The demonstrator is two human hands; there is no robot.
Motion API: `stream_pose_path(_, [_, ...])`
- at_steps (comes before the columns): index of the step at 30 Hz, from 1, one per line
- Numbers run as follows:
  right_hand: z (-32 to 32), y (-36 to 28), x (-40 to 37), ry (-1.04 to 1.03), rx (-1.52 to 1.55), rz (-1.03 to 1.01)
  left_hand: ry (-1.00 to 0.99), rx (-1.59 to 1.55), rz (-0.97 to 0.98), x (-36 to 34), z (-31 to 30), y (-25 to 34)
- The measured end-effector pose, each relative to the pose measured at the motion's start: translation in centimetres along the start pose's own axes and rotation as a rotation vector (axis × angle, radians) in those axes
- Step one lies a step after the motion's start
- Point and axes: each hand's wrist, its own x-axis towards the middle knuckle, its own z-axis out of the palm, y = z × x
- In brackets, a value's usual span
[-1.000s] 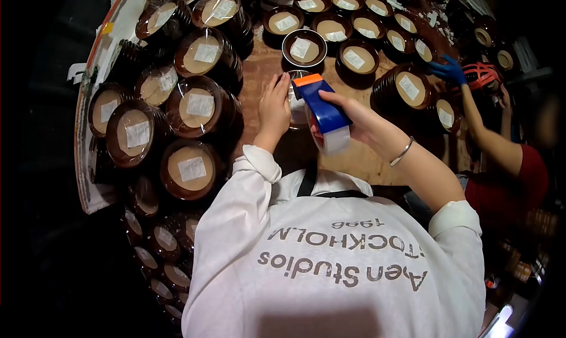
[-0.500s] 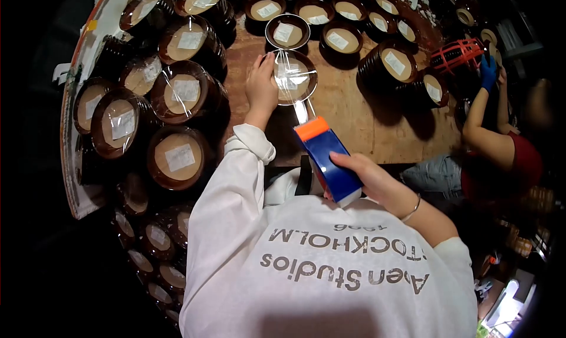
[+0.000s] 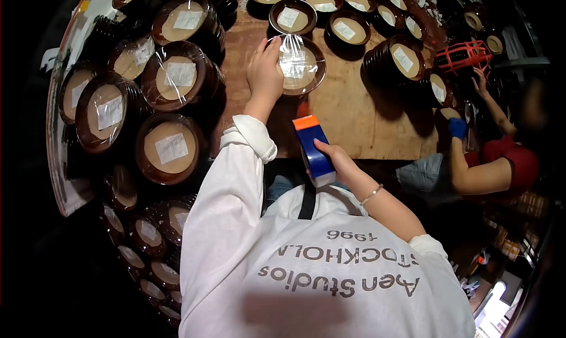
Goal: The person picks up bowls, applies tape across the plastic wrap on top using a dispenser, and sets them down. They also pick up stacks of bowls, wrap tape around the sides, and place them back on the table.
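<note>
A round brown bowl (image 3: 315, 81) with a tan centre and a white label stands before me, shiny clear tape across its top. My left hand (image 3: 265, 72) grips its left side, fingers bent over the rim; the thumb is hidden. My right hand (image 3: 336, 158) is closed around a blue tape dispenser (image 3: 315, 149) with an orange front end. The dispenser is over the table's near edge, apart from the bowl. Just beyond the held bowl sits another brown bowl (image 3: 293, 17), also labelled.
Stacks of brown bowls (image 3: 171, 149) crowd the left, with more bowls (image 3: 348, 30) along the back. A bowl stack (image 3: 405, 59) stands at right on the wooden table (image 3: 354, 122). Further right, a co-worker's blue-gloved hand (image 3: 457, 128) is near a red plastic basket (image 3: 463, 58).
The clear strip stretched between bowl and dispenser no longer shows. My right hand has moved slightly left with the dispenser. My left hand stays at the bowl. The co-worker's hands have moved apart.
</note>
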Motion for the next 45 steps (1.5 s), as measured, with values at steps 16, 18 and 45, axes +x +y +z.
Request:
stream_pose_path(16, [2.4, -2.9, 3.8, 0.017, 0.226, 0.054, -0.028, 0.023, -0.008, -0.1, -0.3, 0.6])
stream_pose_path(18, [2.2, -2.7, 3.8, -0.012, 0.261, 0.071, -0.033, 0.006, -0.014, -0.2, -0.4, 0.8])
stream_pose_path(45, [-10.8, -3.1, 14.3, 0.812, -0.793, -0.364, -0.265, 0.406, 0.487, -3.3, -0.2, 4.5])
